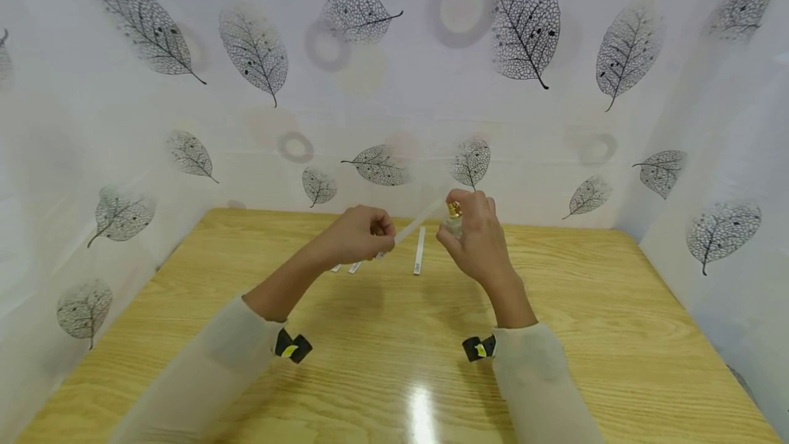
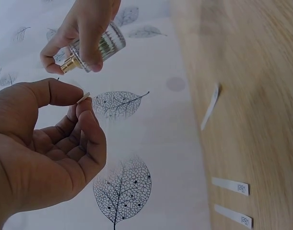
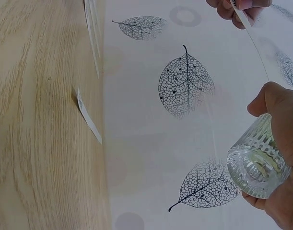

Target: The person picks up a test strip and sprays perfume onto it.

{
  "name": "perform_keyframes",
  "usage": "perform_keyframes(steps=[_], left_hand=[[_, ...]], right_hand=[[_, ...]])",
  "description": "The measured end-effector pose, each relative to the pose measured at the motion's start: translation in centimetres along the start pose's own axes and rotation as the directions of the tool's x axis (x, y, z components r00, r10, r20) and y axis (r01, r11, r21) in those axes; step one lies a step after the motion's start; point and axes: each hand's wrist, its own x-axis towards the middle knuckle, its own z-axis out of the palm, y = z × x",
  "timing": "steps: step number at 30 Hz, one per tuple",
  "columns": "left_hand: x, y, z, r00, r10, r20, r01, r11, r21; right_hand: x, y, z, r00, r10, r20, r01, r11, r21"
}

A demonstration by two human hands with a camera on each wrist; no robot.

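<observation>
Between thumb and fingertip my left hand (image 1: 360,235) pinches one end of a white paper test strip (image 1: 417,220), which slants up to the right. My right hand (image 1: 477,235) grips a clear ribbed glass perfume bottle (image 3: 256,165) with a gold spray top (image 1: 454,210). In the left wrist view a finger reaches over that gold sprayer (image 2: 70,64). The strip's far end lies close to the sprayer; whether they touch I cannot tell. Both hands are raised above the table.
On the wooden table (image 1: 394,334) a single printed strip (image 1: 419,252) lies near the middle. Two more strips (image 2: 231,185) lie farther left, partly behind the left hand in the head view. A white leaf-patterned curtain (image 1: 394,101) hangs behind the table.
</observation>
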Motion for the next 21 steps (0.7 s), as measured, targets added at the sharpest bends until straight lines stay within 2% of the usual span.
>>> perform_keyframes(steps=[21], left_hand=[[-0.27, 0.32, 0.16, 1.000, -0.002, 0.014, 0.002, 0.999, -0.032]], right_hand=[[0.11, -0.29, -0.08, 1.000, 0.020, 0.000, -0.020, 1.000, 0.019]])
